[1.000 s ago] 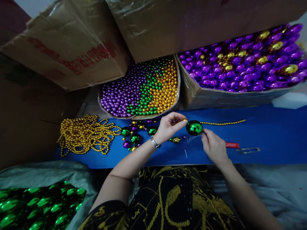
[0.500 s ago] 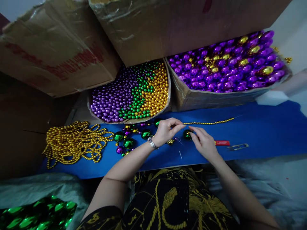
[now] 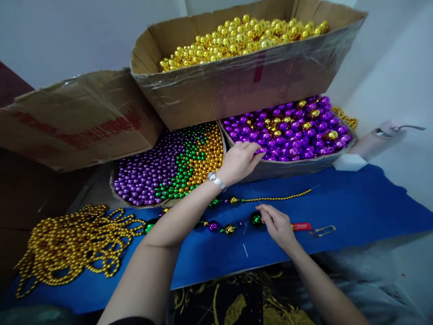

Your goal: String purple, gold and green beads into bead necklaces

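My left hand [image 3: 241, 163], with a watch [image 3: 216, 180] on its wrist, is at the front edge of a box [image 3: 284, 169] of shiny purple beads [image 3: 294, 131]. Its fingers and thumb are drawn together by the nearest beads; what lies between them is hidden. Lower down, my right hand [image 3: 278, 225] pinches a thin thread [image 3: 256, 197] that points up and left. Beside its fingertips sits a large green bead [image 3: 256, 219]. A strand of small gold beads [image 3: 280, 198] lies beyond it. Purple, gold and green beads on a string [image 3: 214, 226] lie to the left.
Gold bead chains [image 3: 81, 239] are heaped on the blue cloth [image 3: 216, 262] at left. Behind stand a box of small purple, green and gold beads [image 3: 169, 167] and a raised box of gold beads [image 3: 237, 40]. Red-handled snips [image 3: 301, 226] lie right of my right hand.
My left hand has left the gold strand and moved up to the purple bead box. My right hand stays near the green bead, now pinching a thread. The view has tilted up.
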Tool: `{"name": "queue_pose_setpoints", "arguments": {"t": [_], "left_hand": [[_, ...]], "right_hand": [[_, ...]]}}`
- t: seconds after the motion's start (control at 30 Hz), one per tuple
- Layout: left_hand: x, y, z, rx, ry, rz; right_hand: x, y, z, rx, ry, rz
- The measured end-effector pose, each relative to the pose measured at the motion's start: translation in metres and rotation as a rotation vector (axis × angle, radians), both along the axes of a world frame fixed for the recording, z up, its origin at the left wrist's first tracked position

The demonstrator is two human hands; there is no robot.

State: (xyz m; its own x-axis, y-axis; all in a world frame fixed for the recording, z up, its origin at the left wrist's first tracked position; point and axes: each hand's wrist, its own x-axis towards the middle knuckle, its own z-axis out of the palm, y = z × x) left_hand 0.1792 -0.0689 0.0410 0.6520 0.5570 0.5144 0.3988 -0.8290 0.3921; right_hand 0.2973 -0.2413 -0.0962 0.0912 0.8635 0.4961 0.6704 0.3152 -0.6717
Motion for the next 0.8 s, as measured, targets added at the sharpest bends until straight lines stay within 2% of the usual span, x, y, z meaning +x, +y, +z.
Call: {"name": "queue_pose_setpoints", "arguments": {"t": [0.07,0.17,0.27,0.33,0.43,0.5,0.57,0.67,0.8], "left_hand": [[0.023,0.022,0.009,0.134,0.262,0.107],[0.051,0.045,0.013,0.086,0.586,0.148],[0.062,0.056,0.011,0.01,0.621,0.144],[0.058,0.055,0.01,-0.036,0.498,0.139],[0.033,0.038,0.007,-0.199,0.081,0.014],[0.006,0.018,0.002,-0.444,-0.272,-0.12],[-0.025,-0.005,-0.008,-0.781,-0.536,-0.214],[-0.066,-0.036,-0.031,-1.145,-0.761,-0.208],[-0.098,-0.059,-0.063,-1.335,-0.96,-0.098]], "right_hand": [[0.0,-0.001,0.001,-0.012,0.022,-0.013],[-0.002,-0.002,0.0,-0.008,0.043,-0.022],[-0.004,-0.002,0.0,-0.019,0.048,-0.02],[-0.006,-0.003,0.002,-0.025,0.037,-0.035],[-0.007,-0.007,0.006,-0.033,0.025,-0.081],[-0.008,-0.011,0.008,-0.038,0.032,-0.084],[-0.008,-0.014,0.008,-0.03,0.035,-0.057],[-0.01,-0.015,0.007,0.027,-0.03,-0.029],[-0.016,-0.014,0.006,0.102,-0.195,0.015]]}}
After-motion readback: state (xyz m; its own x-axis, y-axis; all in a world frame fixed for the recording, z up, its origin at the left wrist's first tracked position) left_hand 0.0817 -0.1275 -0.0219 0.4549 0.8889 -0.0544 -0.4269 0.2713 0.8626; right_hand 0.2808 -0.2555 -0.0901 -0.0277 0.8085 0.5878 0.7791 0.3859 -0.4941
